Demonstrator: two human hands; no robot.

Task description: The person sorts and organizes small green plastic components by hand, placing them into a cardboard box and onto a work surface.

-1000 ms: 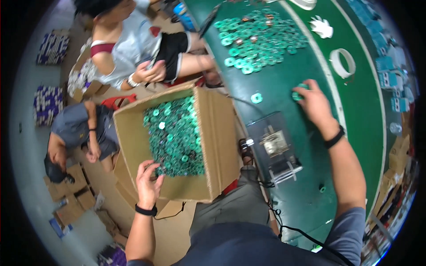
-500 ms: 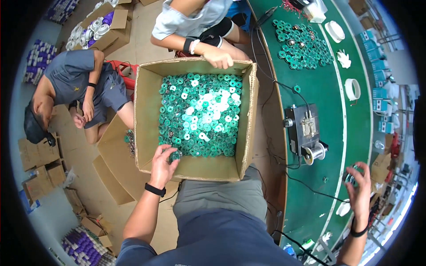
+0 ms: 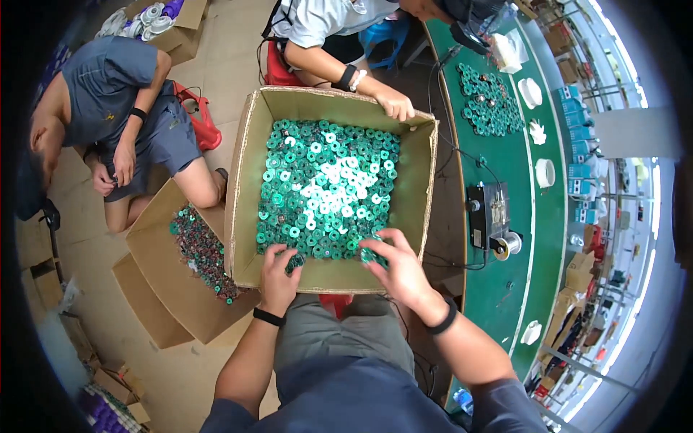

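In front of me is an open cardboard box (image 3: 332,276) with a layer of small green ring-shaped parts (image 3: 289,213) in it. My left hand (image 3: 278,280) is at its near wall, fingers curled round a few green rings (image 3: 294,263). Over the near right of the layer, my right hand (image 3: 401,273) grips green rings (image 3: 370,254) between thumb and fingers. How many rings each hand has is hidden. A co-worker's hand (image 3: 395,103) rests on the box's far right rim.
On the left, a second cardboard box (image 3: 164,289) contains red and green pieces beside a seated person (image 3: 108,79). To the right, a green workbench (image 3: 473,310) carries a small machine with a wire spool (image 3: 508,247), piled green rings (image 3: 491,101) and white ring-shaped pieces (image 3: 545,173).
My right hand has come from over the workbench into the box with its green rings. My left hand stays at the near side. The view has shifted, and the co-worker leans toward the bench.
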